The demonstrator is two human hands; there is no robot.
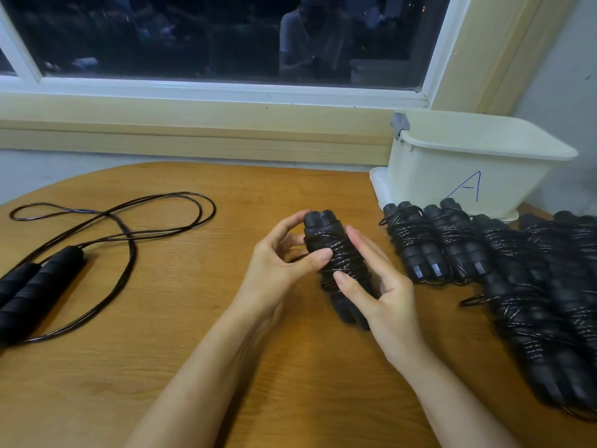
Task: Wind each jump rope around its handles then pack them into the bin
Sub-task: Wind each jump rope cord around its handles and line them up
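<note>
Between the two hands, just over the middle of the wooden table [193, 334], sits the wound jump rope [336, 250]: two black handles side by side, bound round their middle by many turns of thin, glossy black cord. The left hand [277, 263] grips it from the left, thumb pressed flat on the coils and fingers curled round its far side near the top. The right hand [384, 292] holds it from the right, thumb on the lower coils and fingers lying along its side. Its long axis runs away from the person, the faceted end caps pointing up and toward the window [226, 33]; the near end is blurred.

Right of the hands, a row of wound jump ropes [517, 286] lies on the table, their handles slanting from far left to near right. Beyond them stands a cream plastic bin [468, 156], a blue handwritten "A" [466, 187] on its near wall and a grey latch [400, 124] at its left rim.

Far left, an unwound jump rope [129, 240] sprawls in loose loops, its two black handles [35, 286] lying together and pointing toward the table's near left edge.
</note>
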